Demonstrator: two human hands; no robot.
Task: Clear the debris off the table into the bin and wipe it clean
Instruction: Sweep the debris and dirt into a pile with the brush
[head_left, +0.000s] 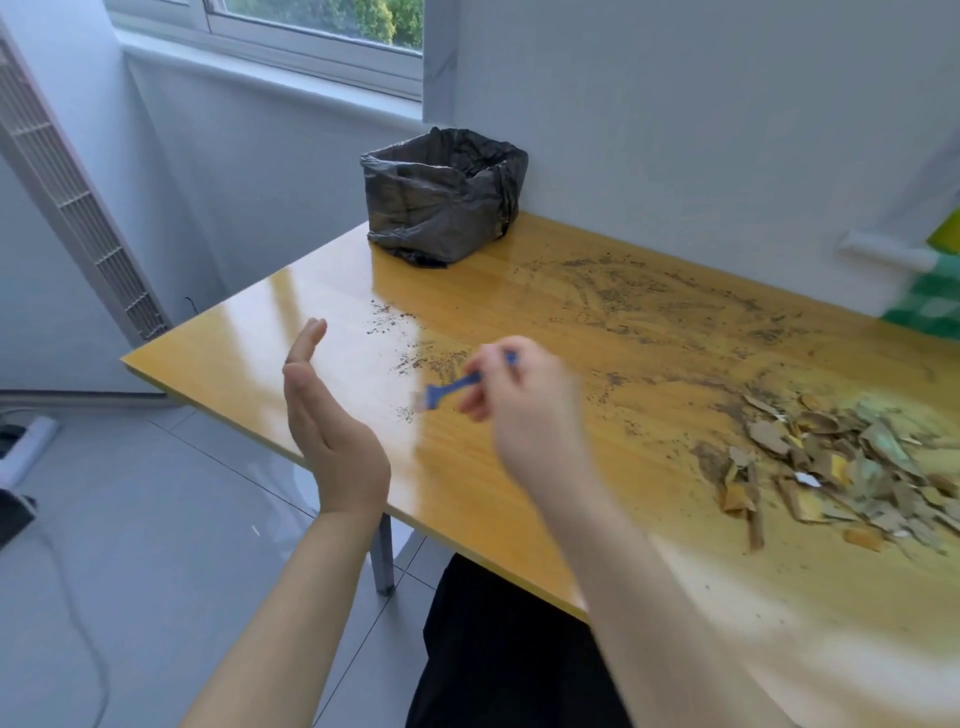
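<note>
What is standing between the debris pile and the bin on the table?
Nothing visible. Only tabletop strewn with fine dirt lies between the debris pile and the bin; the left hand and right hand hover nearer the front edge.

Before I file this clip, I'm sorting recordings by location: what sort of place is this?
Probably a plain room in a home or office: a wooden table beside a white wall, a window with greenery outside, and a grey tiled floor.
</note>
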